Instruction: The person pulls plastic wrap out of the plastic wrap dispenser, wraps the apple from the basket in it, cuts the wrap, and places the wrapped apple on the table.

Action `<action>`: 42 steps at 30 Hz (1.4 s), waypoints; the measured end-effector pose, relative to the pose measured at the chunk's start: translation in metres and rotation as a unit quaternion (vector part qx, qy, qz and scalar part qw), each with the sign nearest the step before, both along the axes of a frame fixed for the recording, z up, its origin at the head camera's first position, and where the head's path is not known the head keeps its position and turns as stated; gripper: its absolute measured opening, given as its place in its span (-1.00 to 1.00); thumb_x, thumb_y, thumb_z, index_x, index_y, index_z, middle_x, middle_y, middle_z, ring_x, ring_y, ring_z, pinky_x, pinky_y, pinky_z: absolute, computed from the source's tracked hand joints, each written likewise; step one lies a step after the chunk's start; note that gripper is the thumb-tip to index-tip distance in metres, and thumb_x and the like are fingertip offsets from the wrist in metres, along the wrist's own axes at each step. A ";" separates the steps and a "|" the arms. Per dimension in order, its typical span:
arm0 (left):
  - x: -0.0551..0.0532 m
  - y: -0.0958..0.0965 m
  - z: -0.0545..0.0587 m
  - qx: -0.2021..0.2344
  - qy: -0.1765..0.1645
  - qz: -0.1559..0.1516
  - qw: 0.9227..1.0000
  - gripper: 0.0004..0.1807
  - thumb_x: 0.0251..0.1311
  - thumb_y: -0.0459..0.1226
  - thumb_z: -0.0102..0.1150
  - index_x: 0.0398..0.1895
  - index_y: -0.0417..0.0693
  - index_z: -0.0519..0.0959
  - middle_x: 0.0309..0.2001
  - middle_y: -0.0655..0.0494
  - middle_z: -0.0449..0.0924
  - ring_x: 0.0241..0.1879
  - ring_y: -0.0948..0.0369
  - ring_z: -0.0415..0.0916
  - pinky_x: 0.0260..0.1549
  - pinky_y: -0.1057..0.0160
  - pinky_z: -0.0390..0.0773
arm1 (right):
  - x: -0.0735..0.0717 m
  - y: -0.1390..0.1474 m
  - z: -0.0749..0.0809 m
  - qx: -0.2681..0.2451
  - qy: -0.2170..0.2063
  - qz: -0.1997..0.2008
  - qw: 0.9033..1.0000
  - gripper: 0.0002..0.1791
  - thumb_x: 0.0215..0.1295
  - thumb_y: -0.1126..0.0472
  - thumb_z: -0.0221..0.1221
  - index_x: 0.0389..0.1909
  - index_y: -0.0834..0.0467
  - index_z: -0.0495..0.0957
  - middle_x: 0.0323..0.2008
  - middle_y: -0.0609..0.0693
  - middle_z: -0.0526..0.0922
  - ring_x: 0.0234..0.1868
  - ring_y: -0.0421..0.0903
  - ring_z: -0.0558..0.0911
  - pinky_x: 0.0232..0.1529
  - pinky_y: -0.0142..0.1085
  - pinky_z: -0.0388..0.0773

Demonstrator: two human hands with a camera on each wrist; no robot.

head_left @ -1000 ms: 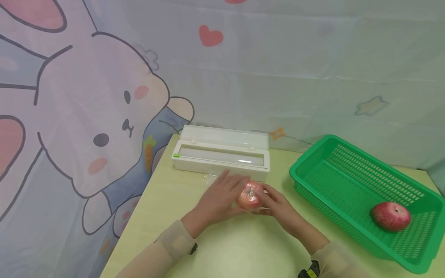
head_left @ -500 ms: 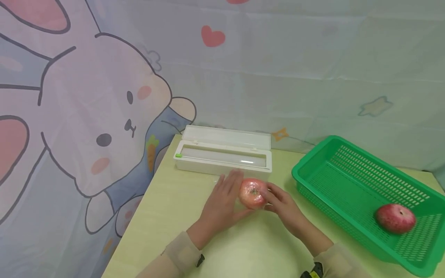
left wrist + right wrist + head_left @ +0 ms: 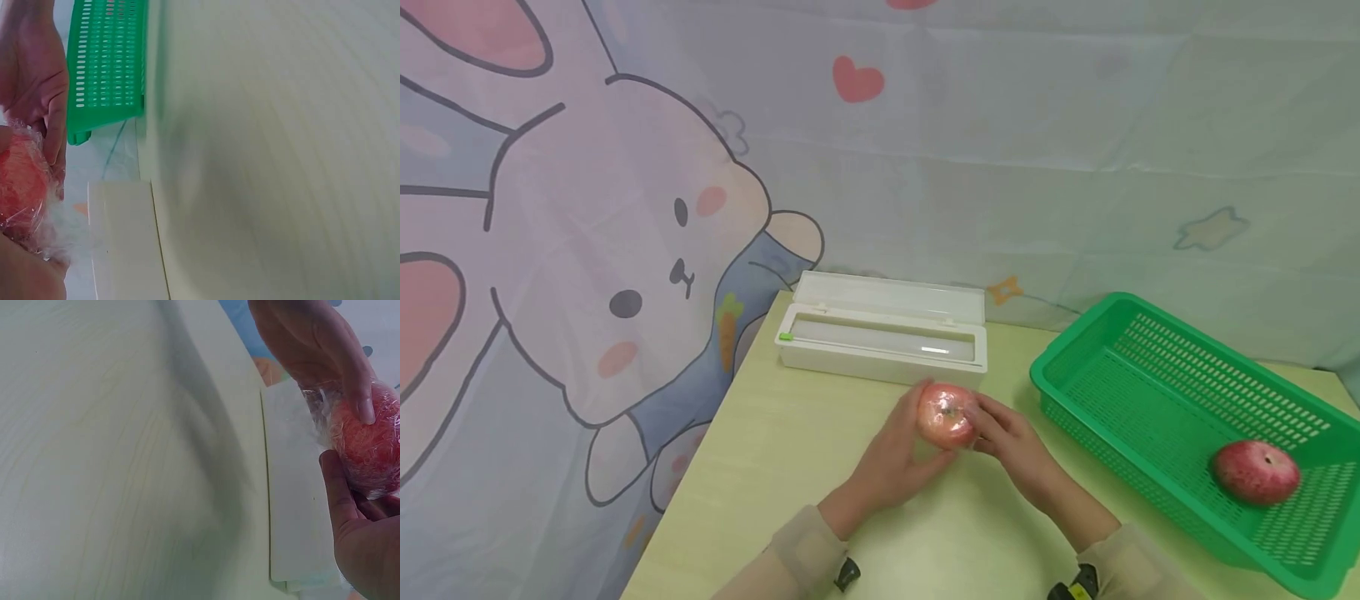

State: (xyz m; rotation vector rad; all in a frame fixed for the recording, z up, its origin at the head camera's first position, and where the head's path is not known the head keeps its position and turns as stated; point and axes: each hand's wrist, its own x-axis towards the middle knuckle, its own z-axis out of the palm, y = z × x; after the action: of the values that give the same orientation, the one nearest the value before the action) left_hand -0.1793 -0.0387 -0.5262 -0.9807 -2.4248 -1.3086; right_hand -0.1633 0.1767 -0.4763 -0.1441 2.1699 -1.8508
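- We've got a red fruit point(image 3: 20, 181) in crinkly clear film point(image 3: 47, 228), cut off by the left edge
- right hand point(image 3: 37, 81) touching it from above, left hand point(image 3: 30, 272) from below
- green basket point(image 3: 106, 69) up top, all slots
- white box point(image 3: 122, 244) down low, pale table point(image 3: 281, 156) filling our right side

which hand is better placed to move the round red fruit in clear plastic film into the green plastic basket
The right hand, probably: it grips the wrapped fruit on the side facing the green basket. The left hand holds the opposite side, so it would likely have to reach across.
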 end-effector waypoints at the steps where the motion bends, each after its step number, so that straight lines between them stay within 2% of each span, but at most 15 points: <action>1: 0.000 0.000 0.001 0.008 -0.023 -0.008 1.000 0.04 0.33 -0.22 0.44 0.69 -0.22 -0.01 0.58 -0.14 0.25 0.52 0.03 0.34 0.47 -0.02 0.42 | 0.000 0.001 -0.001 0.000 -0.002 0.000 1.000 -0.32 0.73 -0.03 -0.04 0.62 0.32 0.21 0.50 0.32 0.42 0.36 0.17 0.61 0.41 0.01 0.53; 5: 0.003 -0.002 0.008 0.023 -0.099 -0.025 0.995 0.07 0.35 -0.20 0.42 0.73 -0.14 -0.06 0.67 -0.07 0.12 0.61 0.04 0.19 0.55 -0.07 0.29 | -0.001 0.003 -0.004 -0.007 -0.010 0.002 1.000 -0.32 0.74 -0.04 -0.06 0.63 0.32 0.20 0.49 0.33 0.42 0.38 0.17 0.58 0.32 -0.20 0.59; 8: 0.003 -0.006 0.011 0.012 -0.121 -0.024 0.992 0.10 0.34 -0.15 0.44 0.75 -0.11 -0.08 0.71 -0.04 0.04 0.66 0.05 0.07 0.58 -0.10 0.21 | -0.001 0.005 -0.005 -0.018 -0.015 0.002 1.000 -0.32 0.75 -0.03 -0.09 0.63 0.34 0.19 0.48 0.35 0.42 0.38 0.18 0.57 0.24 -0.35 0.60; 10: 0.002 -0.008 0.012 -0.009 -0.114 -0.025 0.993 0.11 0.36 -0.11 0.42 0.76 -0.10 -0.10 0.73 -0.04 0.00 0.68 0.06 0.02 0.59 -0.10 0.18 | -0.001 0.006 -0.006 -0.023 -0.021 0.000 1.000 -0.32 0.75 -0.03 -0.10 0.63 0.34 0.17 0.48 0.36 0.41 0.39 0.17 0.57 0.21 -0.40 0.60; 15: 0.003 -0.007 0.010 -0.042 -0.066 -0.027 0.997 0.08 0.44 -0.07 0.35 0.76 -0.10 -0.15 0.73 -0.07 -0.02 0.68 0.04 0.02 0.59 -0.04 0.18 | 0.000 0.007 -0.004 -0.029 -0.031 0.002 0.999 -0.30 0.75 -0.06 -0.11 0.64 0.34 0.16 0.47 0.36 0.42 0.38 0.15 0.57 0.20 -0.42 0.59; 20: 0.004 -0.006 0.012 -0.035 -0.046 -0.023 0.998 0.04 0.43 -0.12 0.38 0.74 -0.14 -0.08 0.68 -0.10 0.11 0.64 0.03 0.13 0.56 -0.02 0.25 | 0.001 0.008 -0.002 -0.034 -0.025 0.025 0.999 -0.29 0.76 -0.09 -0.13 0.63 0.33 0.18 0.45 0.33 0.46 0.30 0.00 0.63 0.21 -0.39 0.60; 23: 0.005 -0.006 0.016 -0.029 -0.044 -0.024 0.998 0.01 0.41 -0.15 0.41 0.71 -0.18 -0.01 0.64 -0.12 0.20 0.61 0.00 0.22 0.54 -0.04 0.31 | -0.001 0.010 -0.001 -0.034 -0.024 0.043 0.998 -0.29 0.76 -0.11 -0.16 0.63 0.30 0.20 0.45 0.30 0.47 0.25 -0.09 0.65 0.22 -0.36 0.60; 25: 0.005 -0.007 0.019 -0.025 -0.052 -0.027 0.998 -0.01 0.40 -0.17 0.42 0.70 -0.19 0.02 0.62 -0.12 0.23 0.59 0.00 0.25 0.52 -0.05 0.33 | -0.002 0.012 0.001 -0.023 -0.019 0.056 0.998 -0.30 0.77 -0.12 -0.18 0.63 0.28 0.22 0.46 0.29 0.47 0.26 -0.07 0.63 0.24 -0.31 0.61; 29: 0.004 -0.008 0.019 -0.018 -0.074 -0.027 0.997 -0.02 0.39 -0.18 0.43 0.70 -0.18 0.05 0.60 -0.11 0.26 0.56 0.01 0.29 0.50 -0.07 0.37 | -0.004 0.015 0.007 0.034 0.020 0.076 0.996 -0.32 0.77 -0.09 -0.18 0.63 0.28 0.23 0.49 0.30 0.43 0.38 0.13 0.55 0.28 -0.11 0.63; 32: 0.004 -0.009 0.017 -0.017 -0.078 -0.023 0.997 -0.02 0.38 -0.17 0.45 0.70 -0.14 0.06 0.59 -0.09 0.28 0.55 0.02 0.31 0.50 -0.07 0.38 | -0.003 0.018 0.013 0.084 0.078 0.075 0.991 -0.35 0.77 -0.01 -0.12 0.64 0.29 0.18 0.52 0.34 0.38 0.39 0.27 0.53 0.29 0.05 0.63; 35: 0.003 -0.011 0.016 -0.015 -0.070 -0.022 0.997 -0.02 0.37 -0.18 0.45 0.69 -0.14 0.08 0.58 -0.10 0.29 0.54 0.00 0.33 0.49 -0.08 0.39 | -0.001 0.019 0.019 0.129 0.145 0.065 0.979 -0.37 0.72 0.08 0.03 0.63 0.27 0.21 0.48 0.29 0.45 0.36 0.27 0.57 0.27 0.13 0.62; 37: 0.003 -0.012 0.016 -0.013 -0.070 -0.019 0.997 -0.02 0.37 -0.17 0.45 0.69 -0.14 0.08 0.58 -0.10 0.30 0.54 0.01 0.32 0.49 -0.08 0.39 | 0.001 0.018 0.023 0.157 0.189 0.072 0.967 -0.34 0.65 0.12 0.15 0.61 0.30 0.26 0.45 0.26 0.50 0.32 0.25 0.61 0.24 0.14 0.64; 39: 0.003 -0.013 0.017 -0.012 -0.075 -0.018 0.997 -0.02 0.38 -0.17 0.45 0.70 -0.13 0.08 0.59 -0.09 0.29 0.55 0.01 0.31 0.49 -0.10 0.39 | 0.002 0.016 0.028 0.184 0.215 0.082 0.956 -0.27 0.57 0.09 0.27 0.59 0.29 0.29 0.43 0.22 0.54 0.32 0.21 0.63 0.22 0.08 0.67; 42: 0.004 -0.012 0.018 -0.013 -0.083 -0.016 0.996 -0.01 0.40 -0.15 0.43 0.72 -0.12 0.04 0.62 -0.08 0.24 0.58 0.01 0.26 0.49 -0.12 0.37 | 0.004 0.012 0.034 0.205 0.237 0.095 0.945 -0.16 0.47 0.04 0.37 0.59 0.34 0.28 0.43 0.24 0.54 0.30 0.19 0.66 0.18 0.00 0.70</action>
State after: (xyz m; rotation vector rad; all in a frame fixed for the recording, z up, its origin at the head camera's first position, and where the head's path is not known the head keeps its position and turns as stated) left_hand -0.1757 -0.0508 -0.5085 -0.9572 -2.5642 -1.4249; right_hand -0.1596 0.1888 -0.4423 -0.7464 2.6889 -1.3170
